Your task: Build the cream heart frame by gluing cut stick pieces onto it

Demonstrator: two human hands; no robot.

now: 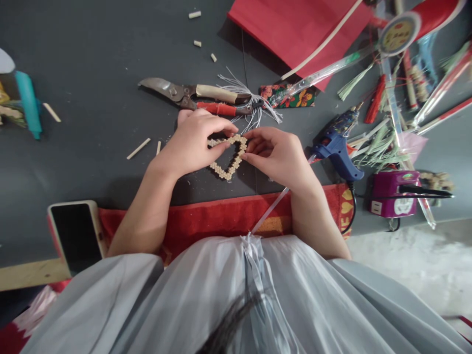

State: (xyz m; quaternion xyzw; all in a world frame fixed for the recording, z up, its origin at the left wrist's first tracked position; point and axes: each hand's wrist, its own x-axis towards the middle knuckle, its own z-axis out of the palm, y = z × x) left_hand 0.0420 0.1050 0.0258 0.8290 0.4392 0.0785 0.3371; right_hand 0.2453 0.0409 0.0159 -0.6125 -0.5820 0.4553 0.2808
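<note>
A small heart-shaped frame (229,158) made of pale short stick pieces lies on the dark grey table (92,98). My left hand (193,142) curls over its upper left side, fingers pinched on the top edge. My right hand (275,152) pinches its upper right corner with thumb and fingers. Both hands hold the heart between them. A thin white ribbon (271,209) runs from under my right hand toward my grey garment.
Pruning shears (191,94) lie just beyond my hands, beside white threads. A blue glue gun (337,145) and a purple box (394,192) sit to the right. Red paper (295,24), tassels and sticks clutter the far right. A phone (75,236) rests at the left on a red cloth (221,219).
</note>
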